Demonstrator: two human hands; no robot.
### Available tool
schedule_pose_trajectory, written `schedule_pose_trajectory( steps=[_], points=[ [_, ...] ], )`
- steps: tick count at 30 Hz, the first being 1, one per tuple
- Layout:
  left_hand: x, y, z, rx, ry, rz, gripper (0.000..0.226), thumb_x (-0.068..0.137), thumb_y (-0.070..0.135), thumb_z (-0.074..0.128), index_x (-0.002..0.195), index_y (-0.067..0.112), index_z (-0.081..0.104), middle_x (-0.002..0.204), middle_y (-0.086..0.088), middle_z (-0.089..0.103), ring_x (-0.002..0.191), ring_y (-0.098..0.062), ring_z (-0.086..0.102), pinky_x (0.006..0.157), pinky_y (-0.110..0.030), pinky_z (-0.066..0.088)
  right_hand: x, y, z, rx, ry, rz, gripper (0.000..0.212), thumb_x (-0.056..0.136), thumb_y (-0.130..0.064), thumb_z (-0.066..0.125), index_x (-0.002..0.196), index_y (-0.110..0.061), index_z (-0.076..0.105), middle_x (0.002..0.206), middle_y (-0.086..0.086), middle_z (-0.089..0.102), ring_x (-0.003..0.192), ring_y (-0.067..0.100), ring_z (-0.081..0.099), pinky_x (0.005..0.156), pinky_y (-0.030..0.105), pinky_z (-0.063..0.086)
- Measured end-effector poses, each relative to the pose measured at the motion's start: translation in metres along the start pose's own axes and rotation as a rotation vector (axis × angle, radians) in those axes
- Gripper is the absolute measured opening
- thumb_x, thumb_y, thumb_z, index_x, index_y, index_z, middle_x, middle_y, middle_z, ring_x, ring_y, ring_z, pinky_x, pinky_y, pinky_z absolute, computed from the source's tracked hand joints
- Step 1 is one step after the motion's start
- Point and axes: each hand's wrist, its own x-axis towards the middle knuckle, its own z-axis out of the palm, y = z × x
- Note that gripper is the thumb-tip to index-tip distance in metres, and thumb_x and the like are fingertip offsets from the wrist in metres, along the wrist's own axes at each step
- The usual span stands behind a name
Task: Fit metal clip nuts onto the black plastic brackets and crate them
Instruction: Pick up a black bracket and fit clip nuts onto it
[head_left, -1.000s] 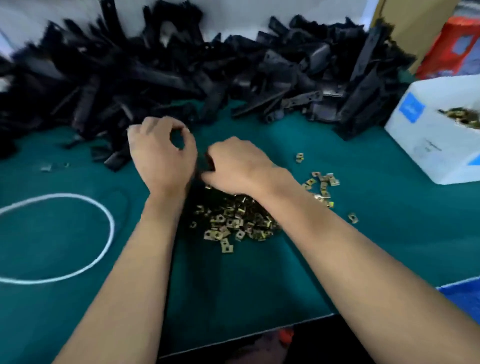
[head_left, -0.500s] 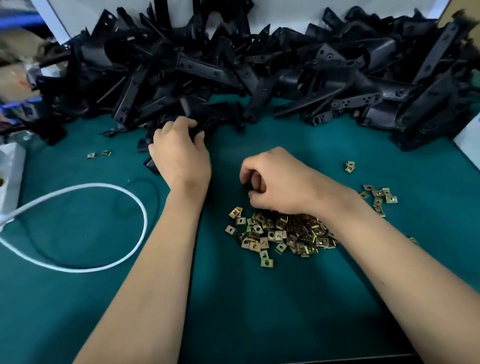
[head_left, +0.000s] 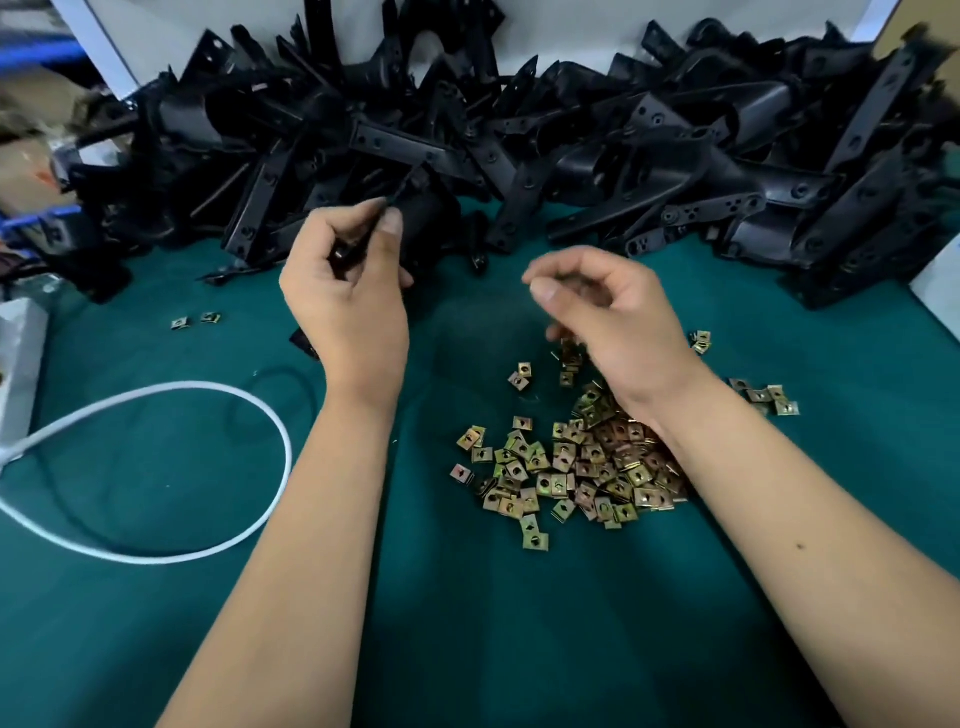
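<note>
Heap of small brass-coloured stamped metal clip nuts (head_left: 576, 467), nearest on the green mat (head_left: 467, 623): light, stiff, sharp-edged, likely slippery; best pinched by the flat sides. Just beyond the heap, right hand (head_left: 613, 322), fingers curled, possibly pinching a nut; cannot tell. Left of the heap, left hand (head_left: 348, 291) gripping one black plastic bracket (head_left: 410, 208) by its narrow end: rigid, light. Beyond the heap, tangled pile of black plastic brackets (head_left: 597, 145).

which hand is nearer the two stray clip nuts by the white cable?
Left. The left hand grips a black bracket just right of the two stray clip nuts; the right hand is farther right, above the clip nut pile.
</note>
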Motion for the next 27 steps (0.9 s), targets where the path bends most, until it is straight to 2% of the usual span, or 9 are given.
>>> schedule_pose_trajectory(
  steps=[3,5,8,12,15,18,23,25,27],
  points=[
    [-0.005,0.001,0.004,0.045,-0.143,0.019,0.009,0.087,0.01,0.078,0.096,0.01,0.075,0.084,-0.001,0.074,0.07,-0.016,0.067,0.064,-0.034,0.053,0.001,-0.006,-0.004,0.314,-0.047,0.019,0.013,0.097,-0.012,0.065,0.095,-0.022,0.073,0.133,-0.001,0.064,0.117,0.02,0.064,0.082,0.034,0.056],
    [-0.015,0.004,0.011,0.163,-0.247,0.096,0.023,0.082,0.015,0.084,0.102,0.013,0.073,0.083,0.006,0.075,0.078,-0.01,0.072,0.075,-0.027,0.056,0.001,-0.009,-0.005,0.449,-0.119,0.022,0.01,0.102,-0.009,0.057,0.102,-0.014,0.066,0.14,0.013,0.058,0.126,0.034,0.057,0.084,0.037,0.056],
    [-0.029,0.006,0.022,0.249,-0.379,0.159,0.036,0.077,0.019,0.088,0.107,0.017,0.069,0.088,0.011,0.072,0.087,-0.008,0.071,0.08,-0.015,0.05,0.003,-0.009,-0.005,0.65,-0.08,0.082,0.013,0.105,-0.006,0.051,0.101,-0.01,0.063,0.12,0.018,0.06,0.11,0.03,0.062,0.084,0.035,0.058],
    [-0.033,0.0,0.021,0.187,-0.73,0.009,0.053,0.077,0.026,0.087,0.124,0.014,0.064,0.115,0.003,0.069,0.111,-0.012,0.064,0.099,-0.038,0.053,0.009,-0.006,-0.012,0.718,0.166,0.217,0.015,0.104,-0.006,0.052,0.095,-0.011,0.063,0.095,0.009,0.066,0.082,0.017,0.067,0.073,0.028,0.056],
    [-0.036,-0.008,0.019,0.547,-0.877,0.226,0.078,0.079,0.047,0.084,0.146,0.022,0.054,0.143,0.005,0.055,0.138,-0.016,0.043,0.117,-0.042,0.034,0.012,-0.003,-0.016,0.777,0.205,0.261,0.018,0.106,-0.006,0.049,0.093,-0.01,0.062,0.074,0.002,0.06,0.072,0.014,0.061,0.074,0.027,0.05],
    [-0.036,0.002,0.022,0.727,-0.776,0.469,0.081,0.087,0.067,0.064,0.155,0.03,0.043,0.153,0.013,0.048,0.151,-0.013,0.029,0.122,-0.042,0.019,0.012,-0.003,-0.018,0.814,0.16,0.262,0.018,0.107,-0.008,0.047,0.096,-0.009,0.061,0.073,0.0,0.054,0.072,0.015,0.055,0.072,0.027,0.045],
    [-0.038,0.006,0.02,0.568,-0.982,0.369,0.079,0.092,0.062,0.058,0.161,0.034,0.029,0.154,0.011,0.048,0.151,-0.014,0.032,0.126,-0.05,0.014,0.012,-0.002,-0.021,0.768,0.128,0.265,0.019,0.106,-0.013,0.048,0.099,-0.01,0.065,0.071,-0.003,0.056,0.068,0.01,0.055,0.066,0.024,0.036],
    [-0.041,0.003,0.022,0.586,-1.0,0.344,0.081,0.091,0.055,0.059,0.162,0.034,0.026,0.137,0.008,0.055,0.134,-0.018,0.046,0.119,-0.052,0.026,0.012,-0.003,-0.021,0.76,0.132,0.259,0.021,0.106,-0.011,0.048,0.1,-0.01,0.067,0.07,-0.003,0.058,0.068,0.01,0.058,0.066,0.022,0.04],
    [-0.044,0.002,0.025,0.703,-0.924,0.393,0.083,0.087,0.056,0.054,0.162,0.035,0.024,0.115,0.005,0.049,0.111,-0.02,0.045,0.107,-0.048,0.035,0.011,-0.003,-0.021,0.741,0.152,0.238,0.02,0.105,-0.009,0.05,0.103,-0.008,0.07,0.073,-0.001,0.063,0.071,0.012,0.063,0.074,0.025,0.046]
  ],
)
